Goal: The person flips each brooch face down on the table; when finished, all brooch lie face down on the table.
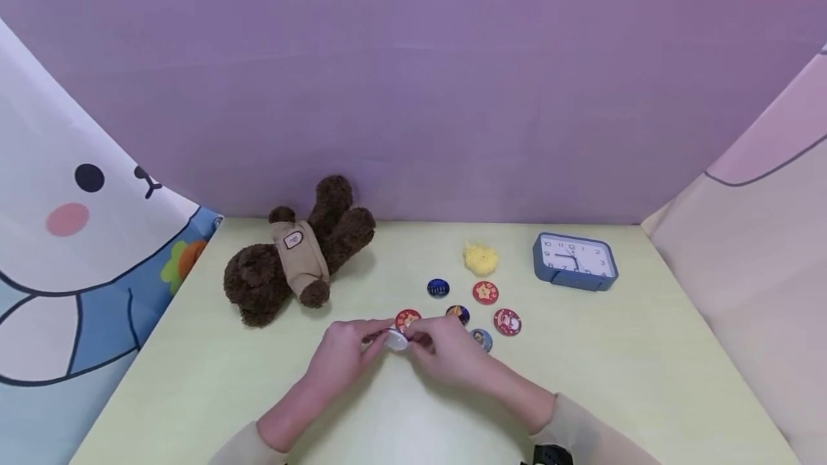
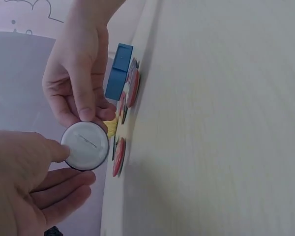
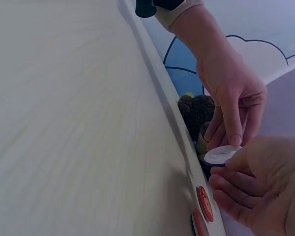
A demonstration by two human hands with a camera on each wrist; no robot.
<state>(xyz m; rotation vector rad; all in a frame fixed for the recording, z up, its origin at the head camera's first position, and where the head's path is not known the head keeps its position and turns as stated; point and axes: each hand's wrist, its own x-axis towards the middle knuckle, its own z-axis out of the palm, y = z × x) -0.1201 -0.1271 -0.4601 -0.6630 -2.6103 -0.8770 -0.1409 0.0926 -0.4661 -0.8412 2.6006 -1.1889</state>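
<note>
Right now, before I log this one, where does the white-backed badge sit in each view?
Head: the white-backed badge is below and slightly left of centre, between the left hand and right hand.
Left wrist: badge left of centre, white back toward the camera.
Right wrist: badge right of centre, below the middle, seen at a slant.
Shared landmark: pale table, in all three.

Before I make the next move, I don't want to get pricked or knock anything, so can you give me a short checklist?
1. Badge held by both left hand and right hand: ok.
2. Pin side facing up in the head view: ok.
3. Pin fastened: cannot tell, too small.
4. Loose badges fully visible from the head: not ok; the right hand partly hides the nearest red badge.
5. Bear and clock apart from hands: ok.
</note>
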